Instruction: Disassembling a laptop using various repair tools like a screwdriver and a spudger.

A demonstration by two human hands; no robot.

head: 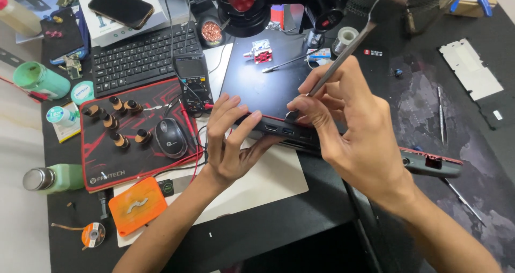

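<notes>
A black laptop (268, 85) is being worked on at the middle of the frame, lying flat on the bench (300, 219) with its port edge turned toward the lower part of the frame and its long axis running from centre left down toward the lower right. The left hand (233, 141) is being pressed against that near edge, fingers spread and curled onto the rim beside the ports, nothing being gripped. The right hand (348, 128) is being closed in a pinch on a long flat metal pry tool (354, 42), whose shaft is slanting up toward the upper right of the frame while its tip is being set at the seam of the laptop's near edge, just right of the left fingertips. The right hand is therefore the nearer one to the seam, with the laptop lying just above and beyond both hands.

At the upper left a white rectangular box (107, 15) is lying with a dark phone (120, 7) on top, above a black keyboard (142, 56). Below it a red and black mouse mat (102, 160) is carrying a black mouse (170, 138) and several small brown-capped bottles (119, 140). An orange square pad (137, 205) is lying at the lower left, a small round white-labelled tub (58, 115) at the left edge, and a green cylinder (40, 80) above it.
</notes>
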